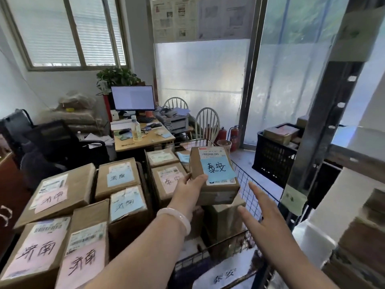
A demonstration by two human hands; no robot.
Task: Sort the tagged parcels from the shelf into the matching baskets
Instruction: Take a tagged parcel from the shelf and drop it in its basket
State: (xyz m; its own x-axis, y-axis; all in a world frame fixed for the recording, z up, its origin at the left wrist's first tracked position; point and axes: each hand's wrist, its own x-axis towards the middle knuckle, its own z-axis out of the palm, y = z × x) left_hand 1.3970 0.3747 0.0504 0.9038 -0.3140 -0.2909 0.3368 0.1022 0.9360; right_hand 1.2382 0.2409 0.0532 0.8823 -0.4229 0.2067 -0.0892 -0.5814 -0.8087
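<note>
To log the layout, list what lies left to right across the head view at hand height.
pink-tagged box → blue-tagged box → left hand → held parcel → right hand → shelf upright

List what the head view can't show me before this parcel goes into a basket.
All from the head view:
1. Grip of the left hand: the fingers under the held parcel are hidden by the parcel.
2. The basket sign: blurred, so its characters are uncertain.
3. The shelf tag: blurred and unreadable.
4. The shelf parcels: blurred and cut off by the right edge, no tags visible.
</note>
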